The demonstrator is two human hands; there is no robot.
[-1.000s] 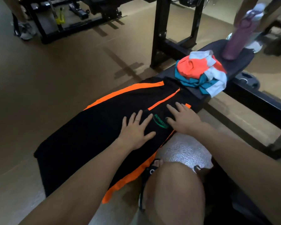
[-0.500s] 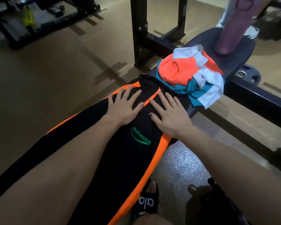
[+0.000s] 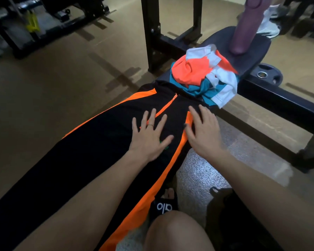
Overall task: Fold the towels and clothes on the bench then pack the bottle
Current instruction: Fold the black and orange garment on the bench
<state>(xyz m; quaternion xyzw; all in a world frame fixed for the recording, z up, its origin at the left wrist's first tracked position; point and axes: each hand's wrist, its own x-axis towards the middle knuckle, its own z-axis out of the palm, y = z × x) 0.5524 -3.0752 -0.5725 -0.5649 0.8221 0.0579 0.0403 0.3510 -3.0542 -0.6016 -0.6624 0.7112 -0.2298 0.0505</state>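
1 view | head cam, your own eye level | looks forward and down along bench point(image 3: 250, 49) | close over your hands

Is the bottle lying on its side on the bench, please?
No, the bottle stands upright on the far end of the bench, beyond the crumpled clothes.

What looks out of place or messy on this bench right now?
The orange, teal and white clothes lie in a crumpled heap, with a white edge hanging off the side of the bench. The purple bottle stands upright behind it. The black and orange garment lies flat under both hands.
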